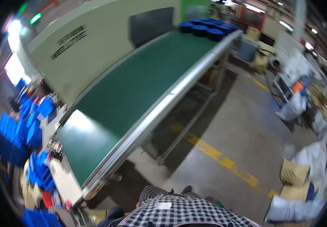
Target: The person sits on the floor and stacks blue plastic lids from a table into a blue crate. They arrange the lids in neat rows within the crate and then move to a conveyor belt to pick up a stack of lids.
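At the lower edge is my black-and-white checked garment (178,212), with a dark shoe showing just past it. A sliver of skin beside its left edge looks like part of my left hand (137,205), close to my body; its fingers are hidden. My right hand does not show. Nearest in front of me, to the left, is a conveyor with a green belt (140,90) and a metal side rail (159,104). Several round blue tubs (199,30) stand together at its far end. I see neither hand touching the conveyor.
A large pale machine (95,45) runs along the conveyor's far side. Blue crates (14,132) pile up at the left. White and tan sacks (296,178) lie at the right. A yellow line (224,160) crosses the grey floor. A grey bin (248,50) stands farther back.
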Demonstrator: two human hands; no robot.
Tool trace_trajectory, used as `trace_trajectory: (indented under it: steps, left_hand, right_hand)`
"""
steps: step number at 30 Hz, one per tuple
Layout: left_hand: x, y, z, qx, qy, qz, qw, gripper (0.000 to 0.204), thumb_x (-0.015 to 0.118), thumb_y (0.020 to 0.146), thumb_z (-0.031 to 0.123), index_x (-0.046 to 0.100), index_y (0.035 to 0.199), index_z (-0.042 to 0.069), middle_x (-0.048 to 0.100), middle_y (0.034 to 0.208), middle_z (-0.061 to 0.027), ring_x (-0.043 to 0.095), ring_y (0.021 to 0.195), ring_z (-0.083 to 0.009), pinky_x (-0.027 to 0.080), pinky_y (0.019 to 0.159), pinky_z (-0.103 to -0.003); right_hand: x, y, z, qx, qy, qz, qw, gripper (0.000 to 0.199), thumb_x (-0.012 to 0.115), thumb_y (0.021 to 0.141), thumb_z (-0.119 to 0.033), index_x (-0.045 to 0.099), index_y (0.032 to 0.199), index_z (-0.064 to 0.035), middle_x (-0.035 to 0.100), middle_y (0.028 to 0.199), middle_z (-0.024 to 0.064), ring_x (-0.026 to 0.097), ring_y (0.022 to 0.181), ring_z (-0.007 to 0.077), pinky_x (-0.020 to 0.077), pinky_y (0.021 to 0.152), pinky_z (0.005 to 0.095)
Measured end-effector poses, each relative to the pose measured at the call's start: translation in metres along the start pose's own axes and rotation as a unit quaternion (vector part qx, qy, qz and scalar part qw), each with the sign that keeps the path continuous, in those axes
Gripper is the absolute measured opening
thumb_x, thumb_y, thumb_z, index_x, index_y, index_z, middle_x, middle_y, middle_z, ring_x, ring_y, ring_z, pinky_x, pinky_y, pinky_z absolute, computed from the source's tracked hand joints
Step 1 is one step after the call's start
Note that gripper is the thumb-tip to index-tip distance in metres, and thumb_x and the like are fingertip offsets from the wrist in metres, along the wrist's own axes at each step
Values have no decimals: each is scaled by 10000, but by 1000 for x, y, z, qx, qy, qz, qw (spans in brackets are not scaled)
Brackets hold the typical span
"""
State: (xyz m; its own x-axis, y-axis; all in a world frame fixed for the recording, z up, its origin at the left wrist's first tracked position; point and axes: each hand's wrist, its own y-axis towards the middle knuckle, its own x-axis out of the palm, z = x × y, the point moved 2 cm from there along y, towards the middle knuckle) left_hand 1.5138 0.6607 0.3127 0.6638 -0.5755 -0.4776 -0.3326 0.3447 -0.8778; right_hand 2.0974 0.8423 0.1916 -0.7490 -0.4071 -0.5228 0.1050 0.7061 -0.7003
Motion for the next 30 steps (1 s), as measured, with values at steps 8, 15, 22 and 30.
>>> trace_trajectory:
  steps: [8,15,22,30]
  left_hand:
    - [-92,86,303,110,68,-8,992,360,558,1029,251,710,1253,13,721,1219,-237,697,1127,-369,557,996,-479]
    - [-149,177,531,166,163,-42,972,360,567,1020,245,710,1250,9,716,1229,-251,693,1145,-391,555,1005,-488]
    - [-262,171,796,224,293,-61,927,359,575,1011,239,711,1248,5,710,1239,-264,689,1162,-414,553,1013,-497]
    - [-384,44,984,496,78,-112,857,465,540,1102,434,610,1443,126,693,1379,-126,668,1248,-309,508,1074,-396]
  right_hand:
    - [-101,101,7,57,-16,36,998,387,685,919,-368,693,829,8,749,813,192,753,748,270,577,641,460]
    - [-217,274,-130,56,116,12,992,300,654,973,-277,695,979,20,755,881,152,737,761,226,580,686,406]
    - [-402,423,-304,-67,248,-23,966,186,578,1054,-157,663,1073,7,714,866,81,676,675,152,553,611,302]
    - [-542,585,-422,-39,391,-36,919,214,552,1076,-183,681,1075,-13,721,910,87,695,729,157,595,637,317]
